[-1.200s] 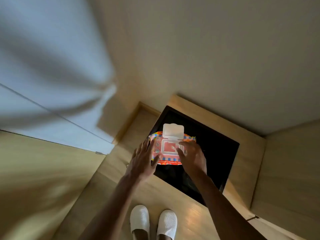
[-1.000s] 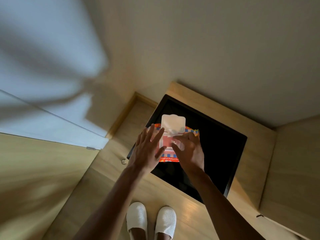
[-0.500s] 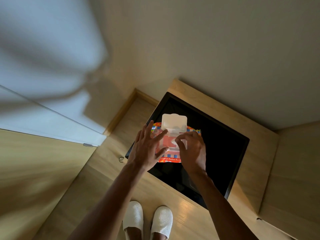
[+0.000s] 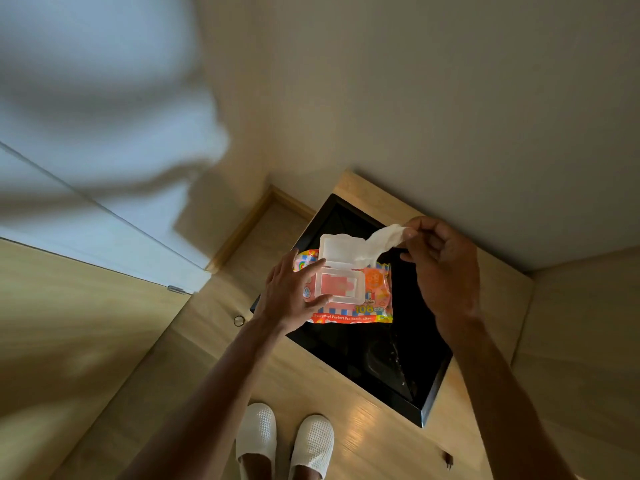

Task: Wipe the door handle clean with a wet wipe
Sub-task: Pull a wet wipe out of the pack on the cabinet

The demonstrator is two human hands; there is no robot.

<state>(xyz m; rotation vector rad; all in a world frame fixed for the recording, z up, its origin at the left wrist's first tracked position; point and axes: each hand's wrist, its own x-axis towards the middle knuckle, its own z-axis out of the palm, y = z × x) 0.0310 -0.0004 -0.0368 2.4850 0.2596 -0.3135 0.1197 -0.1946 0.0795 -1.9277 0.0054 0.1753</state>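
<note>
A colourful wet wipe pack lies on a black tray, its white flip lid standing open. My left hand presses flat on the pack's left side, fingers spread. My right hand is raised above and right of the pack, pinching the end of a white wet wipe that stretches from my fingertips down behind the lid. No door handle is in view.
The tray sits on a light wooden surface against a beige wall. A wooden floor lies below, with my white slippers on it. A small metal ring lies on the floor. A blurred pale shape fills the upper left.
My right hand has lifted from the pack's opening up and to the right, drawing a white wipe out. My left hand stays pressed on the pack.
</note>
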